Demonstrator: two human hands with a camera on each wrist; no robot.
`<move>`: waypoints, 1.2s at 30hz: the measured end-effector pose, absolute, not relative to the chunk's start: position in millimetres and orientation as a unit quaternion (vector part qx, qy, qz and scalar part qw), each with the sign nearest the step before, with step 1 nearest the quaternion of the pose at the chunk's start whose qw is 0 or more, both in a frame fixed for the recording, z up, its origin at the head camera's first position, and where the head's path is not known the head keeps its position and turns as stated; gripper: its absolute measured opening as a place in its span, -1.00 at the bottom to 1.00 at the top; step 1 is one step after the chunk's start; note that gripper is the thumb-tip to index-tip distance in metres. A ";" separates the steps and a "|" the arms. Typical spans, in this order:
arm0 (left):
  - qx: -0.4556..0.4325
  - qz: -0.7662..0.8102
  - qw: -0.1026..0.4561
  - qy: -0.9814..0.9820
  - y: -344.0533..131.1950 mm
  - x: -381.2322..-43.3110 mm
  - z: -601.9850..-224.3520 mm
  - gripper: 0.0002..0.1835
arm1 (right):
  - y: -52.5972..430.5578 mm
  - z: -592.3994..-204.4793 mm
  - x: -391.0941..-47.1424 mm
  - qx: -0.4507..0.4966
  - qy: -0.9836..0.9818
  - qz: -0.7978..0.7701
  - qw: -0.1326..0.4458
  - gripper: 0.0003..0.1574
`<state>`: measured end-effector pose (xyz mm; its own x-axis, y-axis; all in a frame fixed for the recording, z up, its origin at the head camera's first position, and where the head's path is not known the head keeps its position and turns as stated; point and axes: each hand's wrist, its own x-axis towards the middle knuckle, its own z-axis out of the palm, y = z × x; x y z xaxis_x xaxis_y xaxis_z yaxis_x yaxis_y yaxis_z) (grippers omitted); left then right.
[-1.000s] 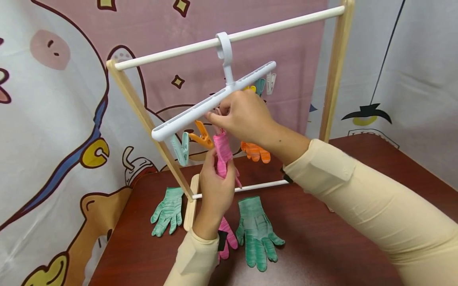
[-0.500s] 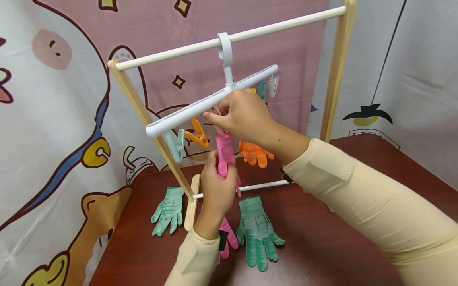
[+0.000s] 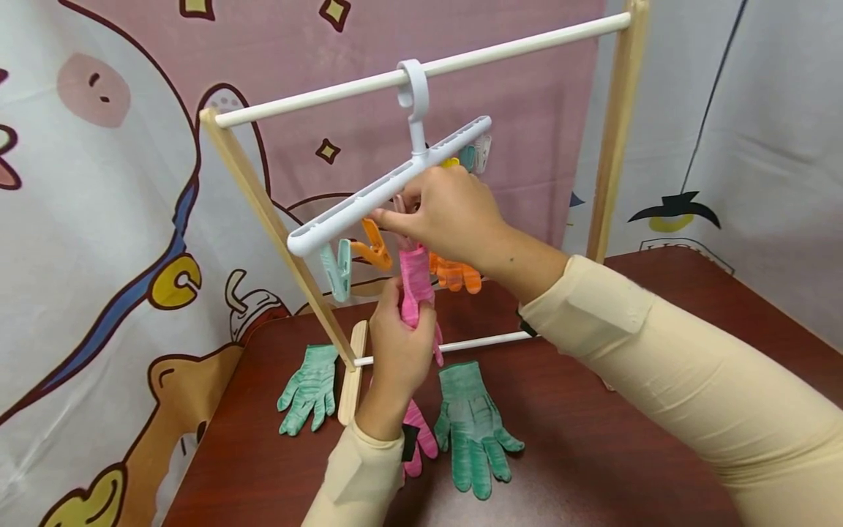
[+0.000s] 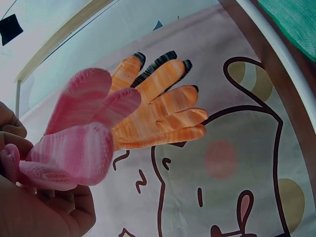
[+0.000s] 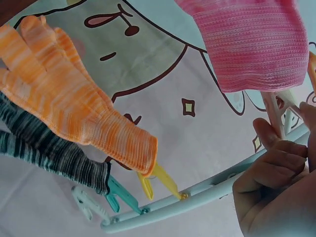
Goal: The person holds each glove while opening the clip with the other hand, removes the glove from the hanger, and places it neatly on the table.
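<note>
A pink knit glove (image 3: 415, 274) hangs cuff-up under the white clip hanger (image 3: 362, 205), its lower part gripped by my left hand (image 3: 403, 340). Just above it, my right hand (image 3: 457, 212) pinches a pale pink clothespin (image 5: 274, 113) on the hanger. In the right wrist view the clothespin's tips meet the glove's cuff; whether they clamp it I cannot tell. Beyond the hands an orange glove (image 5: 79, 94) hangs from a yellow clip (image 5: 168, 181), with a black-and-grey striped glove (image 5: 59, 155) on a teal clip (image 5: 123, 195) beside it.
The hanger hooks over the top bar (image 3: 527, 45) of a wooden rack (image 3: 615, 139). An orange clip (image 3: 374, 247) and a pale green clip (image 3: 337, 272) dangle at its near end. Green gloves (image 3: 479, 432) and another pink glove (image 3: 416, 439) lie on the brown table (image 3: 593, 454).
The hanger has swung back and forth slightly, and its clips and the orange glove have shifted with it. Both hands keep their holds almost unmoved.
</note>
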<state>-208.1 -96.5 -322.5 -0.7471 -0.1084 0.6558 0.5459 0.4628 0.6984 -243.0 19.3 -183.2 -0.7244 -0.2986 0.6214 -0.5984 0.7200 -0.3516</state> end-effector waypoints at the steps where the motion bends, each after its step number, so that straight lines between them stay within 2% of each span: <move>1: -0.138 -0.497 0.329 -0.792 -96.3 -207.8 -322.4 -0.72 | 19.4 -183.4 -243.0 0.249 -0.890 0.270 0.271 -0.43; 11: -0.149 -0.491 0.341 -0.788 -102.0 -207.2 -319.6 -0.70 | 34.7 -198.9 -243.8 0.242 -0.873 0.323 0.275 -0.45; 17: -0.158 -0.491 0.338 -0.787 -100.2 -208.9 -320.3 -0.70 | 69.5 -215.7 -250.9 0.237 -0.822 0.373 0.358 -0.59; 22: -0.161 -0.485 0.339 -0.790 -99.8 -210.9 -323.2 -0.71 | 101.6 -228.1 -258.0 0.198 -0.792 0.406 0.412 -0.65; 26: -0.162 -0.488 0.338 -0.788 -98.7 -211.2 -323.8 -0.72 | 129.0 -236.1 -254.7 0.169 -0.763 0.453 0.429 -0.72; 31: -0.163 -0.491 0.339 -0.786 -98.6 -211.2 -325.0 -0.73 | 154.6 -241.9 -241.7 0.134 -0.728 0.520 0.427 -0.69; 36: -0.174 -0.491 0.344 -0.781 -98.4 -210.6 -324.0 -0.72 | 174.2 -254.9 -237.8 0.096 -0.728 0.520 0.437 -0.67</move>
